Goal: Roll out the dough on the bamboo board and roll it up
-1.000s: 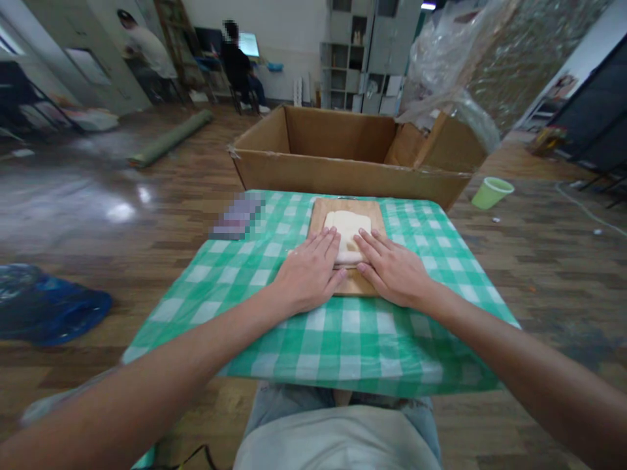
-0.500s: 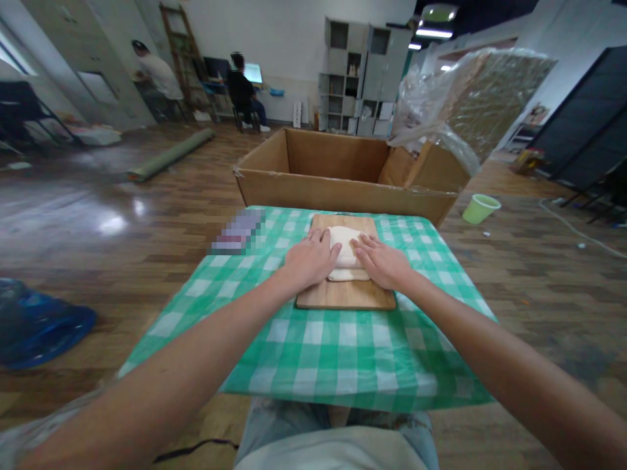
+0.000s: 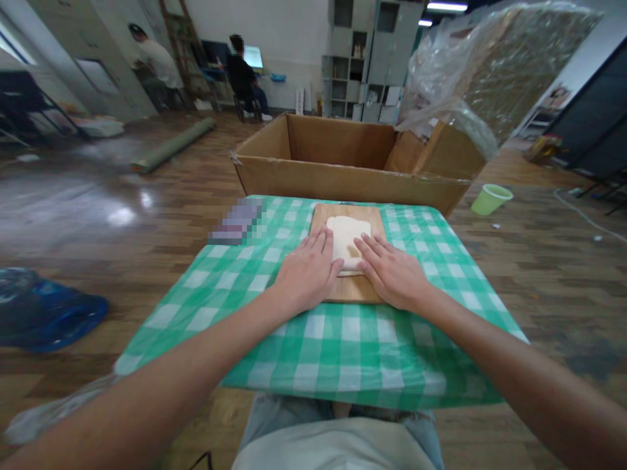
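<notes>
A pale slab of dough (image 3: pixel 347 237) lies on a wooden cutting board (image 3: pixel 351 289), which rests on a table with a green and white checked cloth (image 3: pixel 343 346). My left hand (image 3: pixel 307 272) lies flat, fingers stretched out, with its fingertips on the dough's near left edge. My right hand (image 3: pixel 392 273) lies flat the same way, fingertips on the dough's near right edge. Neither hand grips anything.
A large open cardboard box (image 3: pixel 353 163) stands just beyond the table, with a plastic-wrapped bundle (image 3: pixel 484 65) leaning out of its right side. A green cup (image 3: pixel 490 198) sits on the wooden floor at right. A blue bag (image 3: pixel 44 310) lies at left. Two people are far back.
Both hands went forward over the dough half a second ago and have drawn back toward me, so more of the dough shows. The fingers stay flat throughout.
</notes>
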`<state>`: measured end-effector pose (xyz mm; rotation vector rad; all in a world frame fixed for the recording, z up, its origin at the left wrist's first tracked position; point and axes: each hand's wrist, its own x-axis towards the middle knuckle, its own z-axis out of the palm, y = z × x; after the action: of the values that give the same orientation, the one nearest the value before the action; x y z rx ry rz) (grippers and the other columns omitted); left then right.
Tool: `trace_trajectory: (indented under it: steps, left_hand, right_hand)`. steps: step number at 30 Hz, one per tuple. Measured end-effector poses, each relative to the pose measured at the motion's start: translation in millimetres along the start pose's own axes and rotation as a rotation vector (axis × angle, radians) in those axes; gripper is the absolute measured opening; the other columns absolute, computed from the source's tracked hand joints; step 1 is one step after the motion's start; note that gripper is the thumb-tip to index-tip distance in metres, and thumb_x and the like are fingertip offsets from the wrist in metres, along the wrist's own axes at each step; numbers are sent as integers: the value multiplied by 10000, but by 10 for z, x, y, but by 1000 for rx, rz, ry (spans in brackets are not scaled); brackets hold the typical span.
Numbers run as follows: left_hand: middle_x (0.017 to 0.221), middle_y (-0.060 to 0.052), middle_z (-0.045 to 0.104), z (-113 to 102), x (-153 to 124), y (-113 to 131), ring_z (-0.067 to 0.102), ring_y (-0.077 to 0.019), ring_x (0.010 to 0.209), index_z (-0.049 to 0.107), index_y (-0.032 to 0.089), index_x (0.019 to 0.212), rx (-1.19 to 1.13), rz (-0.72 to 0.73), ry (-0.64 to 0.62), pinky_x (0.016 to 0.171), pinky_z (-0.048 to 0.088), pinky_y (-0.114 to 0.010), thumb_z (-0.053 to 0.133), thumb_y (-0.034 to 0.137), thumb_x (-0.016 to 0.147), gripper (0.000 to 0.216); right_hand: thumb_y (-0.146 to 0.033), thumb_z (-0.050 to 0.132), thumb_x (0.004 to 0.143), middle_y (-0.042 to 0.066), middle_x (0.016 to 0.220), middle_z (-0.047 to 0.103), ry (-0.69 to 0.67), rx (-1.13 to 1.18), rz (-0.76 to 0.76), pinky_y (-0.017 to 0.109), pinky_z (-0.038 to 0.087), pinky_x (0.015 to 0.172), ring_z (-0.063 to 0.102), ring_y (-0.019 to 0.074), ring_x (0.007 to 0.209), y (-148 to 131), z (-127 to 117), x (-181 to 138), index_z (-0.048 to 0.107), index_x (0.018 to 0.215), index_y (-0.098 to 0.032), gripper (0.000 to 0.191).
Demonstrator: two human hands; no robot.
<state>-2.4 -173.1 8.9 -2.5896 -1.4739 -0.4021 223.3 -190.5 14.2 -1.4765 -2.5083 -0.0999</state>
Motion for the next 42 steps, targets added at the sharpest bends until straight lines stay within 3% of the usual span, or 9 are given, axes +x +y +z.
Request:
trace_trajectory:
  steps: [13, 17, 21, 23, 26, 29, 33, 37, 42]
  left_hand:
    - [1693, -208, 285, -65, -368, 51, 242, -298, 1593, 289, 3, 1612, 24, 116, 48, 1325, 152, -481, 348, 392, 1059, 679]
    - [1699, -198, 268, -89, -463, 101, 224, -308, 1598, 287, 23, 1622, 16, 122, 42, 1327, 165, -489, 371, 424, 1050, 704]
    - [1677, -199, 328, -137, -501, 113, 258, -309, 1588, 322, 59, 1617, -56, 122, 37, 1315, 203, -513, 380, 450, 1049, 691]
    - [1655, -191, 383, -196, -415, 58, 317, -291, 1567, 362, 66, 1595, -154, 89, 18, 1300, 254, -490, 340, 465, 1063, 665]
    - [1590, -156, 497, -335, -76, -127, 443, -241, 1498, 456, 104, 1535, -348, -4, 52, 1250, 355, -420, 266, 453, 1083, 601]
    - [1481, -141, 609, -476, 401, -355, 549, -258, 1395, 566, 118, 1432, -453, -141, 198, 1208, 398, -440, 365, 437, 1051, 536]
    - [1311, -118, 716, -534, 802, -517, 659, -256, 1219, 671, 131, 1277, -542, -245, 179, 1091, 492, -405, 435, 390, 1009, 441]
    - [1132, -67, 761, -402, 795, -486, 692, -241, 1059, 735, 188, 1081, -532, -54, 74, 994, 528, -395, 358, 425, 1048, 447]
    - [1207, -118, 714, -117, 623, -405, 638, -253, 1187, 698, 174, 1172, -288, 49, 11, 1067, 479, -405, 287, 388, 1090, 471]
  right_hand:
    - [-429, 364, 1082, 152, 1683, 339, 39, -17, -68, 517, 274, 1271, 309, 312, 1557, -149, 15, -336, 346, 1626, -115, 628]
    - [-433, 364, 1082, 137, 1681, 347, 41, 41, -71, 542, 298, 1260, 324, 310, 1552, -179, 6, -435, 311, 1647, -162, 628]
    - [-396, 392, 1080, 139, 1634, 437, 73, 87, -52, 554, 351, 1229, 383, 311, 1522, -197, 16, -494, 377, 1619, -185, 579]
    - [-357, 408, 1079, 140, 1585, 507, 96, 106, -34, 543, 393, 1202, 428, 307, 1493, -193, 42, -489, 430, 1582, -186, 531]
    - [-296, 431, 1073, 150, 1497, 589, 136, 130, -15, 521, 451, 1155, 495, 305, 1436, -161, 90, -440, 526, 1486, -182, 439]
    - [-250, 443, 1063, 160, 1412, 626, 145, 115, -38, 514, 495, 1097, 562, 312, 1340, -95, 78, -375, 597, 1365, -192, 345]
    - [-238, 400, 1075, 169, 1265, 656, 134, 47, 2, 485, 527, 986, 624, 314, 1153, 58, -125, -267, 616, 1247, -172, 284]
    - [-277, 383, 1089, 142, 1148, 651, 80, 49, 53, 414, 526, 890, 629, 277, 1013, 228, -334, -51, 608, 1233, -181, 284]
    - [-278, 414, 1081, 108, 1134, 638, -35, 107, -51, 370, 506, 921, 617, 241, 1050, 305, -257, 267, 627, 1171, -198, 245]
